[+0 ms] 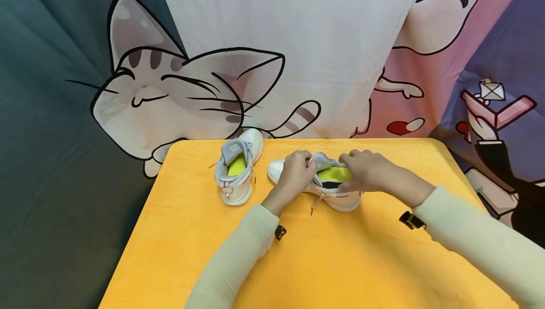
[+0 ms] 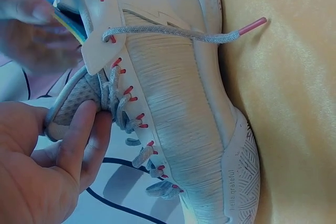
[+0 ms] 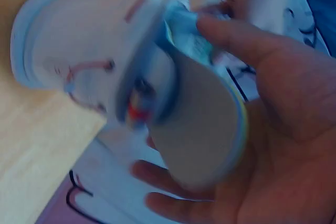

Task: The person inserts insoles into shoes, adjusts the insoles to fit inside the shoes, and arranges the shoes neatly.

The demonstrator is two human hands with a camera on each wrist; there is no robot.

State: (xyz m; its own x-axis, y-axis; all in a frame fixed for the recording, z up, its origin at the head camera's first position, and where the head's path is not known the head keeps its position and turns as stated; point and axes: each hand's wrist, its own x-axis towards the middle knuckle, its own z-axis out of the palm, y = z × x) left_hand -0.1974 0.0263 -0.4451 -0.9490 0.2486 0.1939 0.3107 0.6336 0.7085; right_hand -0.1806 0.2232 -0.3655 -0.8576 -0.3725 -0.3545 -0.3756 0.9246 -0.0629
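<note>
A pale beige sneaker lies on the yellow table, its white toe to the left. My left hand is at its opening; in the left wrist view it pinches the grey tongue. A yellow-green insole shows inside the shoe. In the right wrist view the insole's grey underside sticks out past the heel collar. My right hand holds this rear end between thumb and fingers. That view is blurred, and the front of the insole is hidden in the shoe.
The matching sneaker stands to the left, toe away from me, with a yellow-green insole inside. Laces hang loose on the held shoe. A printed cat curtain hangs behind the yellow table.
</note>
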